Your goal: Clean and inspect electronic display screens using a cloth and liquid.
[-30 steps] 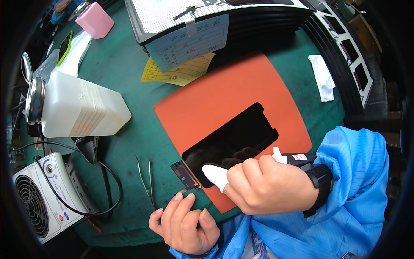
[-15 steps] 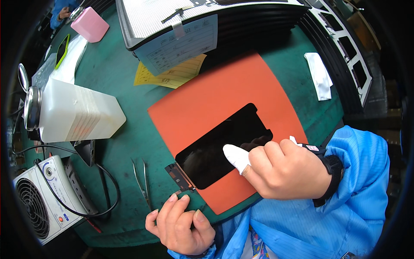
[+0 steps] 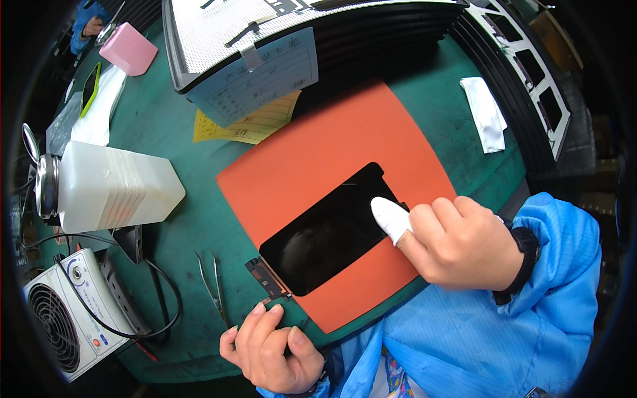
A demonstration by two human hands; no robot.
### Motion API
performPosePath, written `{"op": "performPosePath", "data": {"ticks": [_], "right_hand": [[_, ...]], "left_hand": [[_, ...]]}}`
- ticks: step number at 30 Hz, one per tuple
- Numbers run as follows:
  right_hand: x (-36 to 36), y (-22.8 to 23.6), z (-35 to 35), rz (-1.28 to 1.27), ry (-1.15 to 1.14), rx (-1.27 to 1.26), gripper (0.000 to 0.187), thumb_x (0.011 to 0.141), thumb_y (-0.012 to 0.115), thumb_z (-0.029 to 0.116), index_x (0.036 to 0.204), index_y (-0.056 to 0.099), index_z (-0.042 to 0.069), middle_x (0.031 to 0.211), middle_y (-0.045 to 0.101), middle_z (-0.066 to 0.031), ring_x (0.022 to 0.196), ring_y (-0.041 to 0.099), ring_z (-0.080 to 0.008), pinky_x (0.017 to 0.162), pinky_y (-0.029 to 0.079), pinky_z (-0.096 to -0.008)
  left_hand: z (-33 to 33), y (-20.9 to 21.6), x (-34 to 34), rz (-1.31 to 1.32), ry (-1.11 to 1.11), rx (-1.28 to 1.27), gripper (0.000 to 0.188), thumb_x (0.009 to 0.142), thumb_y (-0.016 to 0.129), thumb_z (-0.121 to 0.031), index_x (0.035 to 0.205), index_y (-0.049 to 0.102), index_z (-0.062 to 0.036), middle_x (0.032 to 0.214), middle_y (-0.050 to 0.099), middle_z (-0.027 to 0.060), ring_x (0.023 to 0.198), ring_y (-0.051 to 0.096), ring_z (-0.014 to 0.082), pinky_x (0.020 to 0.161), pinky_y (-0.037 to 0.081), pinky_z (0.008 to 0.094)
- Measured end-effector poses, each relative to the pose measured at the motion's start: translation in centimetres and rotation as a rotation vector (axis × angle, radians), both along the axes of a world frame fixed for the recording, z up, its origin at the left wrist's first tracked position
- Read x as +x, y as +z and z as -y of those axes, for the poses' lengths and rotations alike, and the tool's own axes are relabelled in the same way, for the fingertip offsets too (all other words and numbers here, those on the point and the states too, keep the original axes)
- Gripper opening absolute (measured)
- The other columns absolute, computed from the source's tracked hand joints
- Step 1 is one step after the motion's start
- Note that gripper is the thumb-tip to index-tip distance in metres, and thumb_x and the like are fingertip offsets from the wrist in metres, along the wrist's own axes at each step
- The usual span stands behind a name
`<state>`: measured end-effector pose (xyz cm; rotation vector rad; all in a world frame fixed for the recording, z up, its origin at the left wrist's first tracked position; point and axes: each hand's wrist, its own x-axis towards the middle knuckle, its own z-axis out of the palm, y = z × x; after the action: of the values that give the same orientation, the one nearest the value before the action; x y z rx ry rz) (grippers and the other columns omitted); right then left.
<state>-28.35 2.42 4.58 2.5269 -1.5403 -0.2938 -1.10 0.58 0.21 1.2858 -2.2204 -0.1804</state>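
The right hand (image 3: 461, 249), fingers folded, grips a white cloth (image 3: 390, 217) over the black phone display (image 3: 322, 232) on the orange mat (image 3: 338, 136). The left hand (image 3: 272, 351), half-open, is beside the display's flex circuit (image 3: 267, 277).

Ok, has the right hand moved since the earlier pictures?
Yes: judged against the orange mat, the right hand has moved away from the circuit strip, up and to the right along the black panel.

The right hand (image 3: 458, 242) is curled, its thumb (image 3: 414, 247) stretched toward the upper left. The left hand (image 3: 275, 351) has loosely bent fingers (image 3: 251, 326).
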Motion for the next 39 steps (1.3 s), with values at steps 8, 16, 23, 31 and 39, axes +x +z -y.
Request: {"op": "performPosePath", "data": {"ticks": [8,16,23,31,39], "right_hand": [[-0.9,-0.2,-0.8,-0.029,-0.057,-0.028,0.013,0.086,0.074,0.016,0.086,0.071,0.003,0.074,0.058,-0.0059,0.067,0.062,-0.0160,0.054,0.048,-0.0253],[-1.1,2.6,0.3,0.078,-0.103,-0.034,0.014,0.085,0.074,0.018,0.087,0.071,0.005,0.074,0.055,-0.0041,0.066,0.060,-0.0150,0.052,0.045,-0.0266],[2.7,1.4,2.6,0.151,0.120,-0.051,0.021,0.085,0.066,0.025,0.076,0.063,0.006,0.071,0.048,-0.0026,0.061,0.051,-0.0142,0.049,0.038,-0.0276],[6.1,0.0,5.9,0.155,0.229,-0.026,0.021,0.088,0.064,0.024,0.080,0.066,0.004,0.070,0.050,-0.0033,0.061,0.052,-0.0156,0.049,0.037,-0.0279],[7.2,-0.7,6.7,0.069,0.234,-0.024,0.020,0.082,0.067,0.025,0.078,0.064,0.006,0.073,0.050,-0.0031,0.063,0.053,-0.0150,0.050,0.039,-0.0277]], "left_hand": [[0.0,-0.1,0.1,-0.009,-0.005,-0.007,0.016,0.098,0.061,-0.014,0.086,0.061,-0.0028,0.096,0.075,0.0141,0.100,0.073,0.0329,0.103,0.038,0.0448],[0.0,0.0,0.2,-0.010,-0.001,-0.004,0.019,0.097,0.062,-0.016,0.083,0.060,-0.0043,0.096,0.075,0.0134,0.099,0.073,0.0319,0.102,0.037,0.0447],[0.2,-0.3,0.2,-0.033,-0.013,-0.008,0.020,0.098,0.062,-0.018,0.083,0.060,-0.0044,0.096,0.076,0.0130,0.098,0.073,0.0321,0.101,0.038,0.0439],[0.2,-0.7,0.7,-0.074,-0.023,0.002,0.023,0.098,0.065,-0.023,0.081,0.060,-0.0079,0.093,0.076,0.0118,0.094,0.074,0.0315,0.100,0.038,0.0441],[0.2,-0.6,1.0,-0.063,-0.026,0.043,0.021,0.097,0.065,-0.025,0.083,0.061,-0.0099,0.094,0.077,0.0094,0.094,0.074,0.0304,0.100,0.038,0.0438]]}}
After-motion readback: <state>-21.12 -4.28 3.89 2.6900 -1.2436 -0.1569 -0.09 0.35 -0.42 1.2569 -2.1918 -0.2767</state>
